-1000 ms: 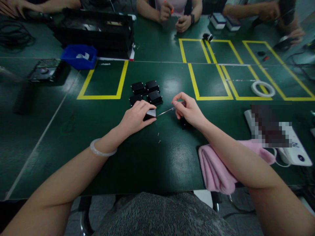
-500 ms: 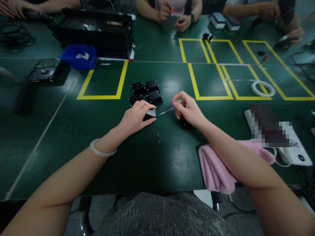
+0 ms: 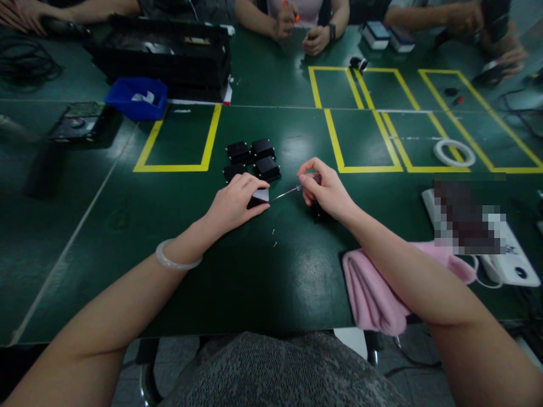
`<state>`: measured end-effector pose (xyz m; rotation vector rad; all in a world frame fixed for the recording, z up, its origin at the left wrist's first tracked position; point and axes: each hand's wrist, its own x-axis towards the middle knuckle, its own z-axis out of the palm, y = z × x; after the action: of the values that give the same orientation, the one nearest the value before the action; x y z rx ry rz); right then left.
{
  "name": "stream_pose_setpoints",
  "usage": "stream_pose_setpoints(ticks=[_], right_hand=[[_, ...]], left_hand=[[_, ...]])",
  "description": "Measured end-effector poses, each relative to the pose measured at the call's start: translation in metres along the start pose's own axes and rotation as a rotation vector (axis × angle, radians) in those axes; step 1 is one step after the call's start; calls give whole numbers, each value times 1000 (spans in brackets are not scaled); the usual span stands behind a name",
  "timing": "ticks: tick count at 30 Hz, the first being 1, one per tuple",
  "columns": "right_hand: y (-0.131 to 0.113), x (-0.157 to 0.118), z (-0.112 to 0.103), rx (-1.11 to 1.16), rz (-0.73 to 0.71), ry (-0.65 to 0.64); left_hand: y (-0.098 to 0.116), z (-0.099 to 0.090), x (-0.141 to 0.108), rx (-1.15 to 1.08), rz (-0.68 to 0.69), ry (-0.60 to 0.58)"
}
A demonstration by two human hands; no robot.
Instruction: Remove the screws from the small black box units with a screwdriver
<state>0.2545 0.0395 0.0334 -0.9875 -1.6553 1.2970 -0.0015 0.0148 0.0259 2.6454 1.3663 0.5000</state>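
Observation:
My left hand (image 3: 235,204) grips a small black box (image 3: 259,198) with a pale face, thumb and fingers on its sides. In my right hand (image 3: 326,189) is a screwdriver (image 3: 288,192), its thin shaft pointing left and its tip at the box's right edge. Several similar black boxes (image 3: 266,168) lie just beyond my left hand. Another dark part (image 3: 321,213) is partly hidden under my right hand. Two tiny screws (image 3: 275,244) rest on the green table (image 3: 254,282) in front of the held box.
A pink cloth (image 3: 373,294) lies under my right forearm, beside a white power strip (image 3: 520,265). Farther off are a white ring (image 3: 454,152), a blue bin (image 3: 138,99), a black rack (image 3: 161,59) and a dark device (image 3: 78,121). Other people's hands (image 3: 317,40) are across the table.

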Motion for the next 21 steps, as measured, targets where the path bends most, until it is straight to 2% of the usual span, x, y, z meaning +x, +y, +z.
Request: stream_pose_setpoints(ticks=[15, 21], right_hand=[[0, 1, -1, -68, -5, 18], [3, 0, 0, -28, -32, 22]], left_hand=[[1, -1, 0, -11, -9, -13], [1, -1, 0, -5, -5, -10]])
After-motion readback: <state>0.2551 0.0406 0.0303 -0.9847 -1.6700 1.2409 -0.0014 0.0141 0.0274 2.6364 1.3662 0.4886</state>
